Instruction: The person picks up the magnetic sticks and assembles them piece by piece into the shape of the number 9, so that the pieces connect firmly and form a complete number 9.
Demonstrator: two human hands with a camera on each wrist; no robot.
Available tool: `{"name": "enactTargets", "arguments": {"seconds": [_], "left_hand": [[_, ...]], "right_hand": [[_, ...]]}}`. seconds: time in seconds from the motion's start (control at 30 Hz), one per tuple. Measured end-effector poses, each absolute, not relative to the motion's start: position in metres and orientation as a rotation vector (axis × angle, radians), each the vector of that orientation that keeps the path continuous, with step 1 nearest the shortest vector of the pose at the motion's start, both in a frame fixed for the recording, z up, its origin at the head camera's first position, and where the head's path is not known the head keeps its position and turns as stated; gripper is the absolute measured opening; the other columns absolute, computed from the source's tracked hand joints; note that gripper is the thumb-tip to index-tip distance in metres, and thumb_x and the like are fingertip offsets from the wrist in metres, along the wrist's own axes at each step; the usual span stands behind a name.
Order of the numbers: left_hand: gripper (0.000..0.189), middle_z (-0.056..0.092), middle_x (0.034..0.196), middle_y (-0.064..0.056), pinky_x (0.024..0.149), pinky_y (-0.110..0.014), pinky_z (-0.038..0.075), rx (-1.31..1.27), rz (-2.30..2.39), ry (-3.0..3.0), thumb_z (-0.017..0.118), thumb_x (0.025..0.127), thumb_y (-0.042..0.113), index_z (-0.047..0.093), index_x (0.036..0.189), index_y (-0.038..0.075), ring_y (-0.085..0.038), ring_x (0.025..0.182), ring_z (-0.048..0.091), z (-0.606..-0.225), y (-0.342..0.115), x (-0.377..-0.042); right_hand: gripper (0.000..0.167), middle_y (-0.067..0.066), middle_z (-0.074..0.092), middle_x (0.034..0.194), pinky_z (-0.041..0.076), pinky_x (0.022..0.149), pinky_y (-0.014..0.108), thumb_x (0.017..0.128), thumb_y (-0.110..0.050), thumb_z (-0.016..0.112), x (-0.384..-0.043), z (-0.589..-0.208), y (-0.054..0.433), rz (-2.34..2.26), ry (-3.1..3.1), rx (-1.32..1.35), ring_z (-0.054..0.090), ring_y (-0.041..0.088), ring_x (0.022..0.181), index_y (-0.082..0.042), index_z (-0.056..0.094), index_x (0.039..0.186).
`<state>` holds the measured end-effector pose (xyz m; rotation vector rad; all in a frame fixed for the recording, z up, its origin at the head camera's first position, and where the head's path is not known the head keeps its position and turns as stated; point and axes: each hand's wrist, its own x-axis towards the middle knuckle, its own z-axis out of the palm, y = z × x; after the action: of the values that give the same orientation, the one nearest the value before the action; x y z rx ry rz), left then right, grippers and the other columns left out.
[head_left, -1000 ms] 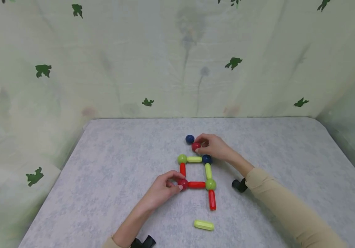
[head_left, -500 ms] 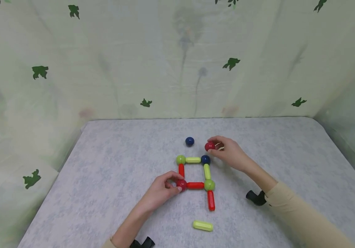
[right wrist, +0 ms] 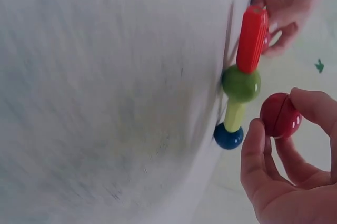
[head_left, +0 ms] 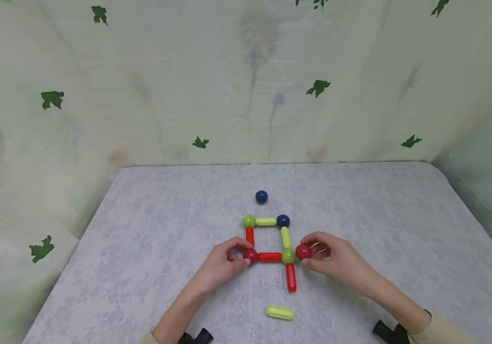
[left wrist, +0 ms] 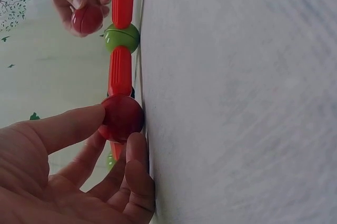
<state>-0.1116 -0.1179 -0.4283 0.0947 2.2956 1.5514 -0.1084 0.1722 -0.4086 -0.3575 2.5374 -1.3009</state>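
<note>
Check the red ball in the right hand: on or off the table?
Off: the right hand pinches the red ball, and both wrist views show it clear of the table.

With the head view as the dial: at six o'clock, a pale grey, bluish-mottled table (head_left: 143, 224). At twelve, beyond the table, a light green cloth backdrop (head_left: 220, 86), softly creased, reaching round past nine and past three. On the cloth, dark green bird-like or leaf-like shapes (head_left: 52, 99), scattered from between eight and nine round to nearly three. At twelve, a blurred grey dandelion print (head_left: 254, 55); towards one, a smaller dandelion print (head_left: 278, 99) on a thin stem. Near nine, a faint reddish smudge (head_left: 118, 156). In the left wrist view, at ten, a leafy twig print (left wrist: 16, 0).
</note>
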Motion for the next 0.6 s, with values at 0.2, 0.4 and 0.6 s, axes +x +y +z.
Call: {"name": "enactTargets", "arguments": {"seconds": [0.2,0.4,0.6], "left_hand": [[0.026,0.060,0.102,-0.006,0.060,-0.028,0.043,0.092,1.543,2.302,0.070,0.088,0.007,0.067,0.113,0.012,-0.020,0.070,0.051,-0.427,-0.118,-0.112],[0.027,0.059,0.102,-0.006,0.061,-0.028,0.043,0.085,1.541,2.311,0.070,0.088,0.007,0.067,0.113,0.012,-0.020,0.070,0.051,-0.427,-0.118,-0.112],[0.027,0.059,0.104,-0.006,0.062,-0.029,0.044,0.071,1.535,2.311,0.071,0.088,0.008,0.067,0.114,0.012,-0.021,0.071,0.052,-0.427,-0.117,-0.112]], "right_hand": [[0.034,-0.004,0.064,0.099,0.053,0.075,0.026,0.082,-0.014,0.080,-0.082,-0.412,0.175,-1.297,2.475,-0.439,0.062,0.014,0.085,-0.013,0.063,0.112],[0.033,-0.009,0.064,0.097,0.053,0.075,0.026,0.082,-0.014,0.079,-0.065,-0.416,0.174,-1.269,2.387,-0.471,0.062,0.009,0.083,-0.018,0.063,0.110],[0.031,-0.010,0.063,0.095,0.053,0.073,0.026,0.082,-0.019,0.079,-0.057,-0.420,0.167,-1.233,2.322,-0.480,0.061,0.010,0.082,-0.020,0.064,0.109]]}}
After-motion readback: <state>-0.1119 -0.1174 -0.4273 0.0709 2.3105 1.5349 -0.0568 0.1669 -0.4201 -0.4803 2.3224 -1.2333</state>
